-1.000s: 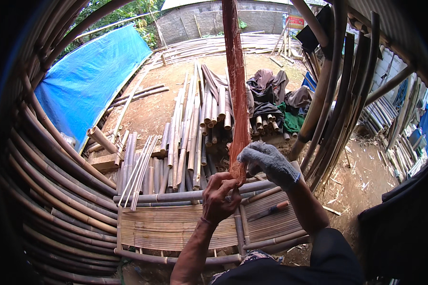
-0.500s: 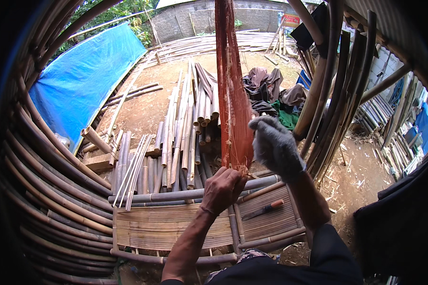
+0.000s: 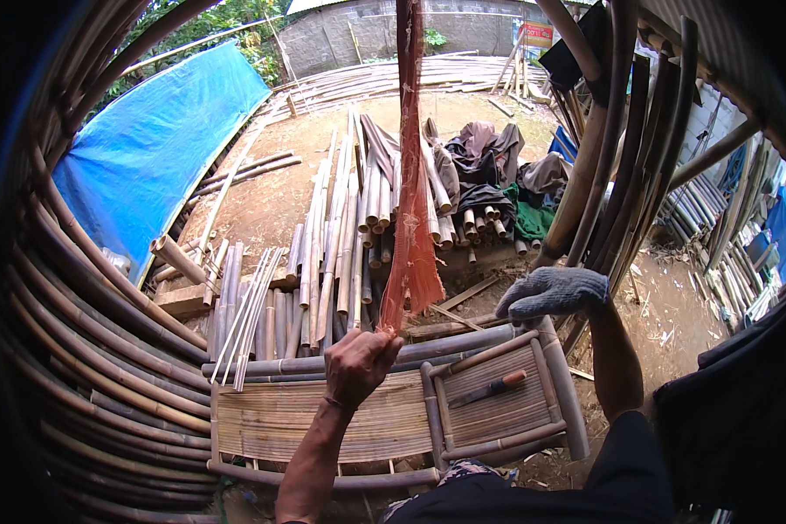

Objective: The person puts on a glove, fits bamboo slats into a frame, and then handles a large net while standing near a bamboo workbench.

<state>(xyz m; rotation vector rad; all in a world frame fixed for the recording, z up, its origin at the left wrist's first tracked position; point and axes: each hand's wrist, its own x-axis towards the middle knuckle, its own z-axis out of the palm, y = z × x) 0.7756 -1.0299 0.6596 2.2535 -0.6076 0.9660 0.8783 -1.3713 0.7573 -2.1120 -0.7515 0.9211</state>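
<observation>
A long strip of red mesh netting (image 3: 410, 210) hangs from above in front of me, its lower end frayed. My left hand (image 3: 361, 362), bare, is closed on a gathered corner of that frayed end. To the right, apart from the netting, my right hand (image 3: 555, 293) wears a grey knitted glove. Its fingers stretch toward the left, with nothing visible in them. Below the hands stands a bamboo bench (image 3: 323, 419) with a slatted top. On the bench's right section lies a knife (image 3: 487, 388) with an orange-brown handle.
Bamboo poles (image 3: 332, 253) are piled beyond the bench, with thin strips (image 3: 246, 314) at its left end. Dark cloths (image 3: 485, 166) cover another pile. Curved poles line the left side; upright poles (image 3: 624, 166) stand at right. A blue tarp (image 3: 166, 148) hangs at far left.
My left hand has drawn the netting's end left and down, and the strip looks narrower and twisted. My gloved right hand has moved away from it, right and down, its fingers straightening.
</observation>
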